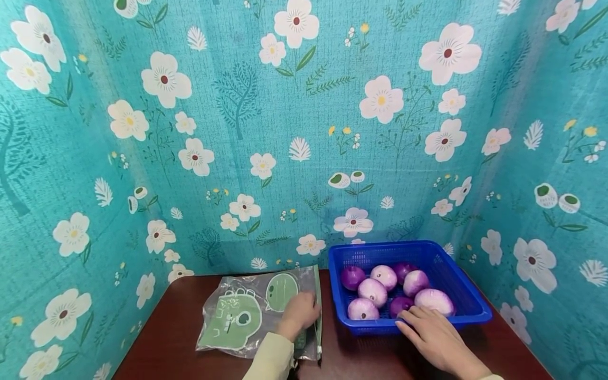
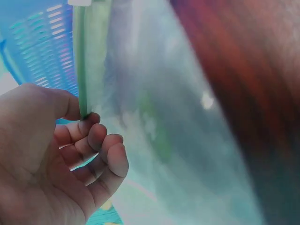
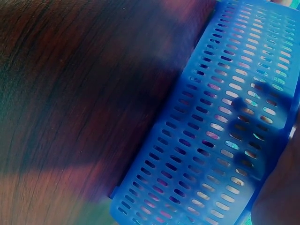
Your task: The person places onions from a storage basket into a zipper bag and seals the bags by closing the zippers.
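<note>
A clear zip bag (image 1: 258, 336) with green dinosaur prints lies on the table at the left. My left hand (image 1: 300, 315) is at its right edge; in the left wrist view, the thumb and forefinger of the left hand (image 2: 51, 150) pinch the green zip strip (image 2: 82, 61). To the right stands a blue plastic basket (image 1: 464, 287) holding several red onions (image 1: 372, 292), some pale, some deep purple. My right hand (image 1: 434, 335) reaches over the basket's front rim, its fingers close to a large pale onion (image 1: 434, 301). Whether the fingertips touch that onion cannot be told.
The dark brown wooden table (image 1: 161, 330) carries both bag and basket. Behind and at both sides hangs a teal flowered cloth (image 1: 266, 158). The basket's slotted wall (image 2: 42, 42) shows close behind the bag's zip edge.
</note>
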The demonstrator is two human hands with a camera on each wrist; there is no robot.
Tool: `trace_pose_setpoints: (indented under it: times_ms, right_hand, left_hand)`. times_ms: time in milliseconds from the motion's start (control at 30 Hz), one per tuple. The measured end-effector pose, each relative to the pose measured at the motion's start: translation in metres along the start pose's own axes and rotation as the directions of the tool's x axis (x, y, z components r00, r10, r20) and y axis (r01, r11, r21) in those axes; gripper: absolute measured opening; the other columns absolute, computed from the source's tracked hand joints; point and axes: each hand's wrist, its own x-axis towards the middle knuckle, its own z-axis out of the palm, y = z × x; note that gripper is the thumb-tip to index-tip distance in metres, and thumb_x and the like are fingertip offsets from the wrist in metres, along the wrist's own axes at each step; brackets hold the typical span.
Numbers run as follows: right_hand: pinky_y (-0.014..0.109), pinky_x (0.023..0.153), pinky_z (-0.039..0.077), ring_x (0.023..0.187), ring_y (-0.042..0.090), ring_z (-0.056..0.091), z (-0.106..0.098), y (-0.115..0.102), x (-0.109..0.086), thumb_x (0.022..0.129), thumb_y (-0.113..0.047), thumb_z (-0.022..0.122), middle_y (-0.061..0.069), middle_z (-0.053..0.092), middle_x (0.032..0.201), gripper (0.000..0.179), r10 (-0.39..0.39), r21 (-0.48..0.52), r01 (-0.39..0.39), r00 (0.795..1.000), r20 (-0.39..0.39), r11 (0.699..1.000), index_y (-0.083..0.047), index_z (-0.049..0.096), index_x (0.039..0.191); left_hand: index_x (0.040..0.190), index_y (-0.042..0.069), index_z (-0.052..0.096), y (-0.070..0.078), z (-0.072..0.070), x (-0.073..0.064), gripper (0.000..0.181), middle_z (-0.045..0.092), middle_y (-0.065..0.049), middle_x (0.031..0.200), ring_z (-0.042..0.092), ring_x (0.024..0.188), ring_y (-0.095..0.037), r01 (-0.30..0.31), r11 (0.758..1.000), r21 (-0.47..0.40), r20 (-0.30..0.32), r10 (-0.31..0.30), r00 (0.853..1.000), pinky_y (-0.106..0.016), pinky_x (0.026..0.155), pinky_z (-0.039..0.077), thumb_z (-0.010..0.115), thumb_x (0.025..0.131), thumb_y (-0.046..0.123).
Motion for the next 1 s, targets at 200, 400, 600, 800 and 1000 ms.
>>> trace_pose_setpoints:
  times_ms: [200, 400, 600, 800, 1000]
  right_hand:
    - [0.045, 0.09, 0.051, 0.096, 0.013, 0.063, 0.0, 0.0, 0.0, 0.097, -0.042, 0.067, -0.018, 0.062, 0.093, 0.014, -0.004, 0.001, 0.004, 1.0, -0.009, 1.0, -0.03, 0.073, 0.101]
    - [0.043, 0.088, 0.051, 0.095, 0.012, 0.063, 0.001, 0.0, 0.0, 0.097, -0.04, 0.067, -0.019, 0.062, 0.092, 0.014, -0.018, 0.0, 0.018, 1.0, -0.023, 1.0, -0.029, 0.073, 0.101]
    - [0.042, 0.086, 0.05, 0.093, 0.011, 0.062, 0.0, 0.001, 0.0, 0.095, -0.04, 0.069, -0.02, 0.059, 0.09, 0.012, -0.045, -0.015, 0.044, 0.998, -0.053, 0.999, -0.03, 0.073, 0.1]
    - [0.043, 0.087, 0.051, 0.094, 0.011, 0.062, 0.001, 0.0, -0.001, 0.095, -0.04, 0.069, -0.019, 0.061, 0.091, 0.013, -0.034, -0.01, 0.034, 0.999, -0.041, 0.999, -0.029, 0.073, 0.101]
    - [0.044, 0.089, 0.051, 0.096, 0.013, 0.063, 0.002, -0.001, -0.001, 0.096, -0.039, 0.068, -0.017, 0.062, 0.092, 0.015, -0.023, -0.002, 0.023, 0.999, -0.038, 1.0, -0.027, 0.074, 0.102]
  left_hand:
    - [0.071, 0.013, 0.048, 0.003, -0.033, -0.001, 0.023, 0.049, -0.001, 0.061, 0.048, 0.055, -0.017, -0.022, 0.997, -0.076, -0.01, 0.021, 1.0, -0.032, 0.053, 0.04, 0.064, 0.088, 0.012]
    - [0.069, 0.016, 0.045, 0.008, -0.064, -0.003, 0.025, 0.036, 0.006, 0.059, 0.036, 0.053, -0.01, -0.053, 0.993, -0.105, -0.074, 0.045, 0.996, -0.027, 0.051, 0.032, 0.061, 0.087, 0.011]
    - [0.07, 0.017, 0.045, 0.016, -0.091, -0.008, 0.025, 0.034, 0.009, 0.058, 0.034, 0.051, -0.008, -0.065, 0.993, -0.097, -0.092, 0.056, 0.994, -0.025, 0.05, 0.03, 0.06, 0.09, 0.012]
    - [0.071, 0.016, 0.046, 0.022, -0.117, -0.021, 0.026, 0.033, 0.01, 0.059, 0.035, 0.052, -0.007, -0.08, 0.99, -0.116, -0.121, 0.066, 0.99, -0.024, 0.05, 0.03, 0.06, 0.091, 0.008]
    - [0.07, 0.018, 0.045, 0.015, -0.132, -0.03, 0.026, 0.034, 0.01, 0.06, 0.034, 0.054, -0.005, -0.108, 0.99, -0.089, -0.175, 0.091, 0.98, -0.023, 0.052, 0.03, 0.061, 0.088, 0.009]
